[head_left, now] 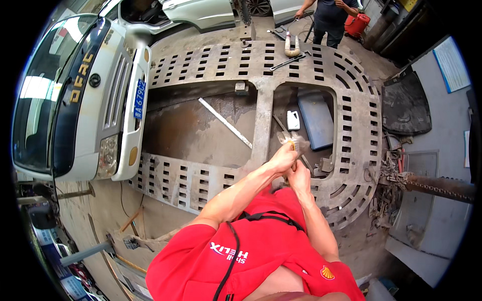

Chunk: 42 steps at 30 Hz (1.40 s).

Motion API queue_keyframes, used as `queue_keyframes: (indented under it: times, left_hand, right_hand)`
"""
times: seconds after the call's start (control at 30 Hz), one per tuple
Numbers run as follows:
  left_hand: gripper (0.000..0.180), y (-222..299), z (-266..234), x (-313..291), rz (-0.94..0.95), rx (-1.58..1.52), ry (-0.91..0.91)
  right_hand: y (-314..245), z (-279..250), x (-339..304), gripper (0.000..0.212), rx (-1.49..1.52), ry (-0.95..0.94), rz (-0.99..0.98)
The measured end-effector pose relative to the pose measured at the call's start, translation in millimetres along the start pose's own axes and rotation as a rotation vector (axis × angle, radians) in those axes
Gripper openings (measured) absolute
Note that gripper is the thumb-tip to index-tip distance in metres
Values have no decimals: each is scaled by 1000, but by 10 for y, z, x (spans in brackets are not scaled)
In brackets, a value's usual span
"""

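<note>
Hands (284, 158): grip closed round blurred pale object (298, 144) | shirt (186, 263): white lettering (229, 252) | truck (105, 70): gold letters (81, 76), blue plate (138, 99)

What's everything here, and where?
Truck: one, white, left
Car: at least one, white, top
Slotted platform: one, grey, centre
Bar: one, white, within larger opening
Jug: one, white, within smaller opening
Flat case: one, dark blue, right of jug
Bent tube: one, tan, platform's far side
Rod: one, dark, beside tube
Container: one, red, upper right
Curved panel: one, black, right
Metal clutter: uncountable, brownish, right
Co-worker: one, dark clothes, top
Blurred item: one, pale, at left hand
Left hand: one, bare, on blurred item
Right hand: one, bare, beside left hand
</note>
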<state>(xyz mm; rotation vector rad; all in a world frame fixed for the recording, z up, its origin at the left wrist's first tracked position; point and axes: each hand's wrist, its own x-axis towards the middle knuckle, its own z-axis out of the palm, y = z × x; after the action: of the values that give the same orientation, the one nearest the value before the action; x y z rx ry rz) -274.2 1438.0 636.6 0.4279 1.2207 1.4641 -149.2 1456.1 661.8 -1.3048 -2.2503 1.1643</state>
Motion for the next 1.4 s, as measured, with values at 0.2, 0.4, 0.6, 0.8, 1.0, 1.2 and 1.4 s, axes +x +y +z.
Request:
queue_keyframes:
  times: [0.2,0.4,0.6,0.8,1.0,1.2,1.4]
  left_hand:
    - [33,827,38,659,341,404,-86]
    - [29,1119,-121,1767,18,-342,175]
    - [59,980,-1289,3194,26,-381,-83]
    - [71,1557,-1409,4059,292,-529,-136]
    - [52,2527,-1187,4745,52,-302,289]
    - [36,3108,-1125,5260,-81,423,317]
    - [30,3429,312,6524,-274,466,193]
  right_hand:
    - [-547,-508,933,21,-63,132,-390]
    - [-337,-244,1839,20,-80,39,-291]
    - [-932,86,2924,19,-41,-176,-453]
    - [-1362,-51,4039,25,207,-560,-181]
    - [-1094,-179,5145,33,192,-555,-91]
    - [-370,-925,6450,22,635,-650,99]
    - [355,-1548,8321,17,779,-698,142]
